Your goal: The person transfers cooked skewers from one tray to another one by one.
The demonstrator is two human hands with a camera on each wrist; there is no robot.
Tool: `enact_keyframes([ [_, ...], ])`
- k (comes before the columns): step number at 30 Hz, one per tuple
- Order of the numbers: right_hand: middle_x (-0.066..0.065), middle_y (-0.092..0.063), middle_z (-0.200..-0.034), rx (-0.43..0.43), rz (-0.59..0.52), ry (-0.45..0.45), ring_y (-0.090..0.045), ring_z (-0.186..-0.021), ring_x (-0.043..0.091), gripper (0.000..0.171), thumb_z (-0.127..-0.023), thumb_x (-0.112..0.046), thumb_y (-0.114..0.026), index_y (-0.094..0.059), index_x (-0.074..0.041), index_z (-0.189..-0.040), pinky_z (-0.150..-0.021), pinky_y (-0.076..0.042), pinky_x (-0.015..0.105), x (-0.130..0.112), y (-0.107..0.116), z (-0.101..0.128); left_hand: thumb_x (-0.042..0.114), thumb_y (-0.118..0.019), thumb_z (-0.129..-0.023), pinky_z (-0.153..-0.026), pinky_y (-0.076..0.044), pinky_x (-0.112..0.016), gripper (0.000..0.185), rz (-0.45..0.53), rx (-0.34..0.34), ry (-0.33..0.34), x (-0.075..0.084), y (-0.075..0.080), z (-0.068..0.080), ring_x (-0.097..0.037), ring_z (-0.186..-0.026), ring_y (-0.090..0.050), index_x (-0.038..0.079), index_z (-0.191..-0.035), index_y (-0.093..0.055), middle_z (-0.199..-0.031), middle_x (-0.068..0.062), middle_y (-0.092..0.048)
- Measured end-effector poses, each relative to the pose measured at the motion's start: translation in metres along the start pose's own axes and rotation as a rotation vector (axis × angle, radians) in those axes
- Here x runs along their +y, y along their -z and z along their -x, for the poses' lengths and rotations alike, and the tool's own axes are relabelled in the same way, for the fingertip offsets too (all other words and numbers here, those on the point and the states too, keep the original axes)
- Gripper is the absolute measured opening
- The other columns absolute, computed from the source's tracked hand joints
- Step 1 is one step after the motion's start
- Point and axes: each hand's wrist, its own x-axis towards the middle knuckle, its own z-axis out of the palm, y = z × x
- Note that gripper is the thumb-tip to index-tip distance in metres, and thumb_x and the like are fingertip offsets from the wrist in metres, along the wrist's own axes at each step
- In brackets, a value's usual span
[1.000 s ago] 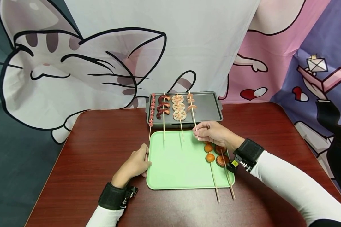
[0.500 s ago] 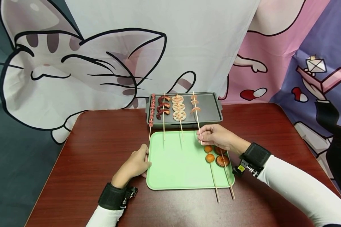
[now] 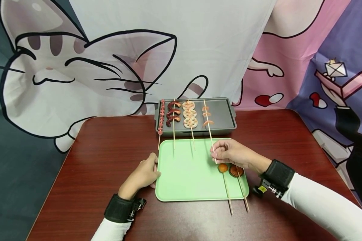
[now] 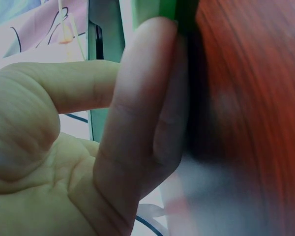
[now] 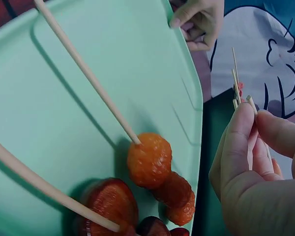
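Note:
My right hand (image 3: 216,155) pinches the lower stick of a shrimp skewer (image 3: 207,115). The skewer's food end lies on the grey baking tray (image 3: 226,115) and its stick crosses onto the green tray (image 3: 187,174). In the right wrist view the right hand's fingers (image 5: 243,147) close on the thin stick end (image 5: 250,104). Just under that hand lie an orange ball skewer (image 3: 222,167) (image 5: 150,160) and a brown mushroom skewer (image 3: 236,171) (image 5: 108,204). My left hand (image 3: 154,172) holds the green tray's left edge, with its fingers (image 4: 142,98) against the rim (image 4: 162,7).
Three more skewers sit on the grey tray: small pink pieces (image 3: 161,118), dark curled sausages (image 3: 173,113) and lotus root slices (image 3: 189,114). Everything stands on a dark red table (image 3: 108,157). A cartoon cat cloth (image 3: 78,67) hangs behind it.
My right hand has drawn the shrimp skewer toward me and slightly right, so the shrimp sit lower on the grey tray. The hand now covers the far pieces of the two near skewers. The left hand has stayed put.

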Motion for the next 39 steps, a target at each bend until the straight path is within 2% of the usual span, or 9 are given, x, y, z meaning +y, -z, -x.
enact_keyframes([
  [7,0.003,-0.07,-0.086,-0.047,-0.004,-0.016,-0.07,-0.083,0.014,0.006,-0.099,-0.001,-0.065,-0.06,-0.001,-0.102,-0.077,-0.064,0.028,0.009,-0.001,0.01,-0.005,-0.062,-0.095,-0.047,-0.059,-0.035,0.028,0.004,0.003,-0.002,-0.001,-0.001,-0.001,-0.025,-0.048,-0.063,0.0,-0.117,-0.045,-0.082,-0.014,-0.052],
  [14,0.005,-0.071,-0.09,-0.07,-0.033,-0.019,-0.073,-0.085,0.015,0.017,-0.096,0.0,-0.069,-0.058,0.006,-0.107,-0.076,-0.065,0.026,0.014,-0.008,0.02,-0.007,-0.063,-0.095,-0.046,-0.06,-0.034,0.028,0.004,0.005,-0.01,0.002,0.0,0.0,-0.024,-0.048,-0.063,-0.001,-0.116,-0.045,-0.08,-0.014,-0.052],
  [24,0.005,-0.073,-0.088,-0.128,-0.009,0.017,-0.074,-0.083,0.013,0.012,-0.095,0.0,-0.071,-0.061,0.003,-0.1,-0.076,-0.065,0.027,0.022,-0.021,0.033,-0.006,-0.062,-0.095,-0.047,-0.059,-0.034,0.027,0.0,0.006,-0.007,0.002,0.0,0.0,-0.023,-0.048,-0.063,0.0,-0.116,-0.045,-0.081,-0.013,-0.052],
  [39,0.005,-0.072,-0.088,-0.173,-0.055,0.0,-0.076,-0.085,0.016,0.014,-0.093,-0.001,-0.073,-0.061,0.004,-0.099,-0.076,-0.065,0.027,0.037,-0.028,0.055,-0.007,-0.063,-0.094,-0.045,-0.059,-0.036,0.028,0.013,0.008,-0.01,0.0,-0.001,-0.001,-0.025,-0.047,-0.062,-0.001,-0.115,-0.045,-0.079,-0.014,-0.053],
])
